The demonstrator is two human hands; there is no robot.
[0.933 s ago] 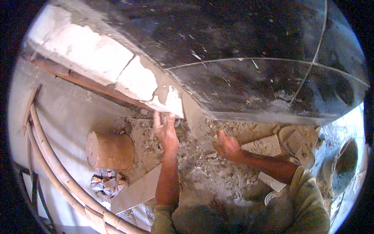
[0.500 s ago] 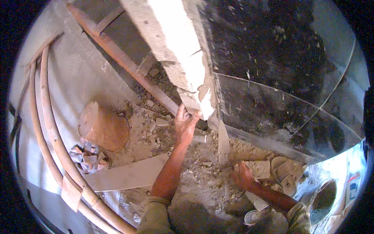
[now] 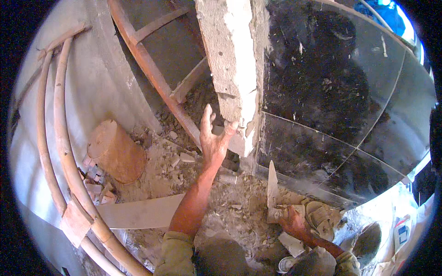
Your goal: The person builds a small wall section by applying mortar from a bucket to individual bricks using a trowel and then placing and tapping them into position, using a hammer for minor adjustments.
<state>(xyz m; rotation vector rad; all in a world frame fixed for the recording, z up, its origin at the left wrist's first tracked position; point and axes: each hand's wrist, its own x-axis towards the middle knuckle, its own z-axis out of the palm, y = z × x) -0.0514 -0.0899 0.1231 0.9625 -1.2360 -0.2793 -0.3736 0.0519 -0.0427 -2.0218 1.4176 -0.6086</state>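
- Two hands in view, both the person's own, forearms entering from the near edge.
- Left hand [image 3: 215, 138]: fingers spread, unclenched, gripping nothing; fingertips touching the broken lower end of the block [image 3: 235, 78].
- Block: pale, rough masonry edge, long axis running near to far; lies directly beyond the left hand, just left of the dark slabs [image 3: 340, 92].
- Right hand [image 3: 291, 220]: clenched around the handle of a trowel [image 3: 272, 188]; blade upright, pointing far, standing near the foot of the slabs.
- Nearer hand to the block: the left, in contact; the right sits well apart, near and to the right.
- Rubble [image 3: 184, 158]: loose mortar pieces on the floor beneath the left forearm.
- Clay pot [image 3: 115, 151]: tipped, left of the rubble.
- Pipes [image 3: 60, 152]: curved, far left.
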